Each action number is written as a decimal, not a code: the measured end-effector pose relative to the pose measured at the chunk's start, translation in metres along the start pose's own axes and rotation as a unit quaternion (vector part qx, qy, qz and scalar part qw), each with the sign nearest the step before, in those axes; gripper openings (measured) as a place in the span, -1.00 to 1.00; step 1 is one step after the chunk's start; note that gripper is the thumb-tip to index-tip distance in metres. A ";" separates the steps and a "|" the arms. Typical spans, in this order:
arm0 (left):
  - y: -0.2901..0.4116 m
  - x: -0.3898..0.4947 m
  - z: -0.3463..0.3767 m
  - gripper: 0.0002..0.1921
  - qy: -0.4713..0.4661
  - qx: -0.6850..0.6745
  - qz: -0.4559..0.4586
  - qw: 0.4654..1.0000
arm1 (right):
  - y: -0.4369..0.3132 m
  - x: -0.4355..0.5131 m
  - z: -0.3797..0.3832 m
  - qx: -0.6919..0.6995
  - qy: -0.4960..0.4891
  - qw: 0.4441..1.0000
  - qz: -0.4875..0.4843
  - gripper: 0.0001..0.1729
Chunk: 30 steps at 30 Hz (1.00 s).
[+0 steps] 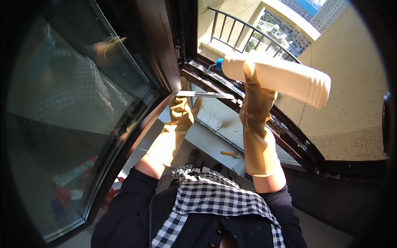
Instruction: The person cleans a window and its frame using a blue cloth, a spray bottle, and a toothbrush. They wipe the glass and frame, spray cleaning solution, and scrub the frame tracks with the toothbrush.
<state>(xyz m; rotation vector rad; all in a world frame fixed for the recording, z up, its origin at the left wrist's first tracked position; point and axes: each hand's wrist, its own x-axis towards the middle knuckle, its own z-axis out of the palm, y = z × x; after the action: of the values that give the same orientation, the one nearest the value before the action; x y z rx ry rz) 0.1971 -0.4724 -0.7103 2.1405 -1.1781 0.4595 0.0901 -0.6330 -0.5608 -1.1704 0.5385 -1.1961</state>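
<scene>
Both my hands wear long tan rubber gloves. In my right hand (256, 80) is a large off-white plastic bottle (285, 77), tilted nearly level over the lower window frame (214, 83). Its blue nozzle (219, 64) points left, and a thin clear line shows at its tip. My left hand (183, 107) is at the corner where the open sash (155, 99) meets the frame; its fingers are partly hidden behind the sash. A narrow metal strip (204, 94) lies across in front of it; whether the hand grips the strip, I cannot tell. White wet patches show along the frame's track.
A glass pane (77, 124) in the open sash fills the left side. Below the frame, a scraper or brush with a yellow handle (228, 153) lies on a pale ledge (214, 147). Outside are a metal railing (238, 28) and a beige wall (347, 93).
</scene>
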 end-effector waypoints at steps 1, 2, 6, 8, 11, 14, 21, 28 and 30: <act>-0.003 -0.004 0.006 -0.26 0.025 -0.051 0.009 0.998 | 0.000 0.002 0.002 -0.023 0.011 0.999 -0.028 -0.57; -0.005 -0.016 0.008 -0.18 0.047 -0.093 0.042 0.994 | 0.000 0.005 0.004 -0.046 0.025 0.997 -0.057 -0.58; -0.004 -0.043 0.014 -0.31 0.094 0.023 0.010 0.995 | 0.000 0.017 0.012 -0.056 -0.029 0.996 -0.063 -0.59; -0.005 -0.043 0.011 -0.38 0.130 0.231 0.039 0.963 | -0.002 0.021 0.016 -0.022 -0.022 0.998 -0.055 -0.63; -0.006 -0.033 0.001 -0.42 0.021 0.628 0.112 0.770 | -0.013 0.025 0.016 -0.058 -0.026 0.996 -0.064 -0.68; 0.005 -0.020 -0.016 -0.51 0.067 0.150 0.066 0.984 | -0.037 0.031 0.012 -0.134 -0.069 0.983 -0.107 -0.68; 0.069 0.035 -0.072 -0.41 0.005 -0.247 0.176 0.953 | -0.090 0.055 0.035 -0.337 -0.264 0.892 -0.144 -0.59; 0.083 0.086 -0.092 -0.50 -0.179 -0.037 0.098 0.978 | -0.084 0.073 0.075 -0.316 -0.322 0.884 -0.125 -0.57; 0.079 0.081 -0.094 -0.53 -0.180 -0.031 0.105 0.978 | -0.083 0.078 0.075 -0.308 -0.331 0.883 -0.122 -0.56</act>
<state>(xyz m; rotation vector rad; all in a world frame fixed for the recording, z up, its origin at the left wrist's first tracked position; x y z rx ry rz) 0.1738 -0.4889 -0.5660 2.1102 -1.6079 0.1217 0.1441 -0.6677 -0.4404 -2.1353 0.2398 -0.7480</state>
